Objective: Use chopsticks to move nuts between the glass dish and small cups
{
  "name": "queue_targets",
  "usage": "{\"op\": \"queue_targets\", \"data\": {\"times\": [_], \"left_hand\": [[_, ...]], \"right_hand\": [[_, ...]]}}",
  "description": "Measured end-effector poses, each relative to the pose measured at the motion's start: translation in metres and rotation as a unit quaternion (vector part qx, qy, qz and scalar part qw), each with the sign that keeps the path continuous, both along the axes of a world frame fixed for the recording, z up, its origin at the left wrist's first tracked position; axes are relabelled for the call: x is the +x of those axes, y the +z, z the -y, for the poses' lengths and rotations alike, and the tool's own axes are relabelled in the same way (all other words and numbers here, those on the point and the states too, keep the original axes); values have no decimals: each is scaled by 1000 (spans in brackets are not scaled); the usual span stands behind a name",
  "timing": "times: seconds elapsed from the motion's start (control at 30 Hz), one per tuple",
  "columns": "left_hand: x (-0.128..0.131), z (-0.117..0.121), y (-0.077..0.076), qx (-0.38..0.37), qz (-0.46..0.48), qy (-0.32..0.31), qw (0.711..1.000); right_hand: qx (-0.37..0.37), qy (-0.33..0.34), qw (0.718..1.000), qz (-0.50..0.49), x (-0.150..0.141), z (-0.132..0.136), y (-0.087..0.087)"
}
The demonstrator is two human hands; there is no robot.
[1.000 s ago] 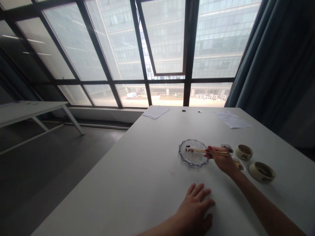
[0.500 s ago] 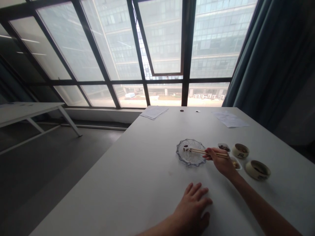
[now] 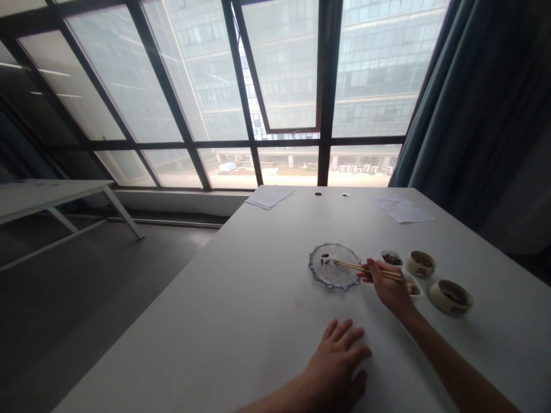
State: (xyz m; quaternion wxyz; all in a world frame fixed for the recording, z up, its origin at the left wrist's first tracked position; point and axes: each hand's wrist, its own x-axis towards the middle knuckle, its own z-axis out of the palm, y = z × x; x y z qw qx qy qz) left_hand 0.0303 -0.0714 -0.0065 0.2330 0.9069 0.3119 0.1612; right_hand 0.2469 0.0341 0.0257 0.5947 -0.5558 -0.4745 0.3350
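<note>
My right hand (image 3: 388,287) is closed on a pair of wooden chopsticks (image 3: 364,268), whose tips reach over the scalloped glass plate (image 3: 333,278) near a small pale piece (image 3: 326,259) lying on the plate's far left side. My left hand (image 3: 338,364) lies flat on the white table (image 3: 241,310) with fingers spread, holding nothing, in front of the plate. To the right of my right hand sit a small dish with dark bits (image 3: 391,257) and two cream bowls (image 3: 420,263) (image 3: 450,296). Another small dish (image 3: 414,287) is partly hidden behind my right hand.
Sheets of paper (image 3: 270,196) (image 3: 402,211) lie at the table's far end. Large windows (image 3: 284,86) stand behind it. A dark curtain (image 3: 482,103) hangs at the right. A second white table (image 3: 47,192) stands at the left across open floor.
The chopsticks have drawn back slightly to the right and their tips have parted from the pale piece on the plate. My left hand has stayed flat on the table.
</note>
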Motion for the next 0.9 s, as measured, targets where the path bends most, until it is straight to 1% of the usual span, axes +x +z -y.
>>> {"op": "queue_targets", "data": {"times": [0.17,0.23,0.3,0.37,0.47,0.57,0.67,0.77,0.9], "left_hand": [[1,-1,-2,2,-7,8,1000],[1,-1,-2,2,-10,5,1000],[0,-1,-2,1,-12,1,1000],[0,-1,-1,0,-10,2,1000],[-1,-1,0,3,-10,4,1000],[0,-1,0,5,-14,-1,1000],[0,-1,1,5,-16,0,1000],[0,-1,3,6,-17,5,1000],[-1,-1,5,9,-18,5,1000]], "right_hand": [[20,-36,999,-10,-4,5,2],[26,-51,998,-15,-3,9,7],[38,-68,997,-19,2,15,16],[51,-93,994,-20,13,23,29],[85,-151,985,-9,39,39,50],[115,-209,971,26,66,52,62],[86,-232,969,22,81,60,64],[56,-218,974,1,85,63,59],[67,-204,977,2,86,63,57]]}}
